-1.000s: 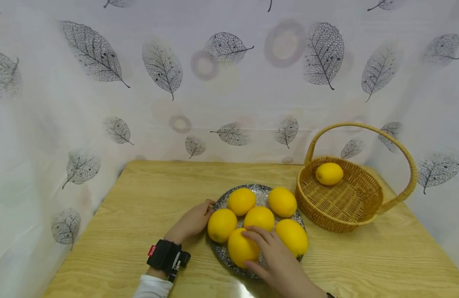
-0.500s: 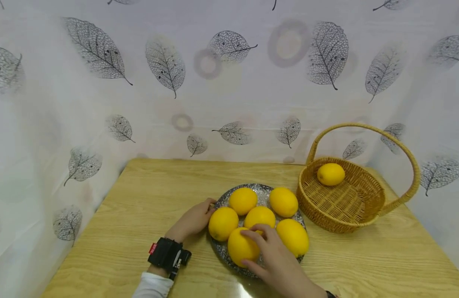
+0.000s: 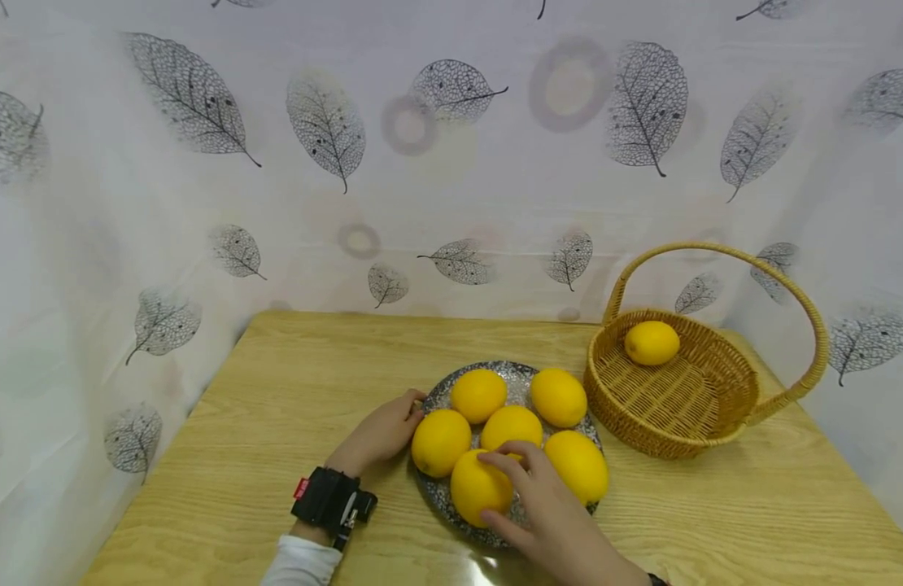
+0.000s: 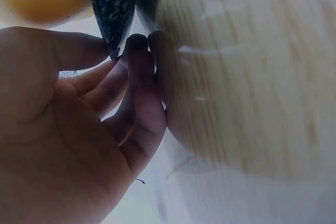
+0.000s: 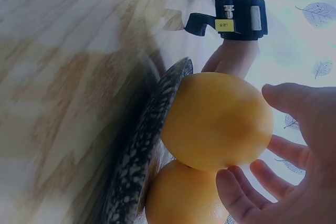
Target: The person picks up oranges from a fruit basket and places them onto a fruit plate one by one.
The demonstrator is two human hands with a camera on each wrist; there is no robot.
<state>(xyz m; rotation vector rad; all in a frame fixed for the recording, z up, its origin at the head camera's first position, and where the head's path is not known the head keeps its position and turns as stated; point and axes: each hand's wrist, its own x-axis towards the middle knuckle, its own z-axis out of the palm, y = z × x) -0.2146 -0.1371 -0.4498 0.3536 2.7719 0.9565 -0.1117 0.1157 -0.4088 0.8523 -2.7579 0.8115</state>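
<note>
A dark speckled plate (image 3: 442,506) bears several yellow lemons. Its left rim is pinched between the thumb and fingers of my left hand (image 3: 378,433); the left wrist view shows the thumb (image 4: 79,51) on top and the fingertips under the rim, close to the tabletop. My right hand (image 3: 557,521) holds the nearest lemon (image 3: 479,488), thumb on the near side and fingers on the far side. In the right wrist view that lemon (image 5: 218,121) still sits at the plate, with a second lemon (image 5: 184,198) beside it.
A wicker basket (image 3: 649,431) with a tall arched handle (image 3: 715,247) stands right of the plate, close to its rim. One lemon (image 3: 652,343) lies inside it. The wooden table (image 3: 298,366) backs onto a leaf-patterned curtain (image 3: 451,179).
Both hands keep nearly the same pose at the plate and the front lemon. The whole head view has shifted slightly; the lemons stay on the plate.
</note>
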